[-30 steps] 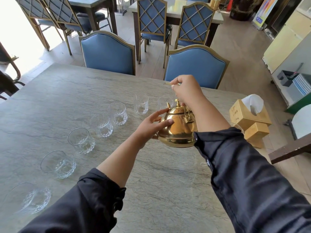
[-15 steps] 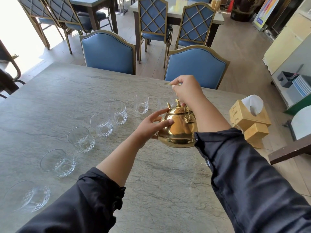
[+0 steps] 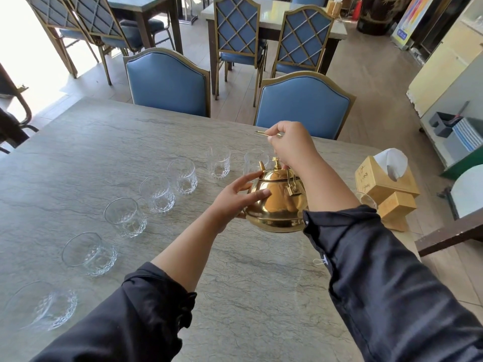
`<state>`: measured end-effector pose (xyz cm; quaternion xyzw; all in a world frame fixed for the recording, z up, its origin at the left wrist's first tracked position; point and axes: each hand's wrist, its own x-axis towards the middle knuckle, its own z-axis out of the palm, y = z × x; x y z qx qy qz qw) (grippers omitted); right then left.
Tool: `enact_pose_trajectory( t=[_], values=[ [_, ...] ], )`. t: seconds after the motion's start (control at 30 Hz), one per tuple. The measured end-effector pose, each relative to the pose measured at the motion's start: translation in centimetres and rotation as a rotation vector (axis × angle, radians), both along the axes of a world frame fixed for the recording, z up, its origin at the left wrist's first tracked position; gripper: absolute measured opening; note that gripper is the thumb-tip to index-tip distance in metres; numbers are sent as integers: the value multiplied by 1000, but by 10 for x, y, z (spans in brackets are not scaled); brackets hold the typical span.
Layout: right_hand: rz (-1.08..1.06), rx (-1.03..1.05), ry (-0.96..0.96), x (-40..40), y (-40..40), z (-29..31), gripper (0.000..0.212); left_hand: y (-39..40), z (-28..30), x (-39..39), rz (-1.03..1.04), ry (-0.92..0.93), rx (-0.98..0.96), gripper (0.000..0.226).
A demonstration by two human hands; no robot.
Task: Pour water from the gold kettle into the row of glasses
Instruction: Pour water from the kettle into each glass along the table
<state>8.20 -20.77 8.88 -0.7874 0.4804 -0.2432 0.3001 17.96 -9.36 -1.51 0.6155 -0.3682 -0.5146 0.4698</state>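
The gold kettle [image 3: 277, 205] hangs just above the grey stone table [image 3: 104, 142], right of centre. My right hand [image 3: 292, 146] is closed on its thin gold handle above the lid. My left hand [image 3: 239, 195] lies flat against the kettle's left side, fingers spread. The spout points toward the farthest glass [image 3: 254, 160], partly hidden behind the kettle. A curved row of several clear cut glasses runs from there, past a glass [image 3: 219, 162] and a mid-row glass [image 3: 157, 193], down to the nearest glass [image 3: 43, 305] at lower left. All look without water.
A wooden tissue box [image 3: 384, 184] and a smaller wooden block [image 3: 396, 209] stand at the table's right edge. Two blue padded chairs [image 3: 167, 82] sit at the far side. More tables and chairs stand beyond. A dark table corner [image 3: 449, 235] juts in at the right.
Almost nothing differs: both hands and the kettle keep their places, and the view has shifted only slightly.
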Motion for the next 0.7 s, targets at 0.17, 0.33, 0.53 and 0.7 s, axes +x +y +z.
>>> enact_pose_trajectory(
  t=[0.17,0.33,0.53,0.7],
  values=[
    [-25,21,-25,-6,10,-5,17,6,-3,-5,33,-4,-27,77],
    [-8,0,9,-8,23,-1,17,13,-5,-6,52,-3,-73,73],
    [64,-44,54,-1,34,7,26,21,-3,1,111,-56,-131,62],
    [112,-115,63,13,40,7,26,27,-1,13,178,-65,-161,57]
  ],
)
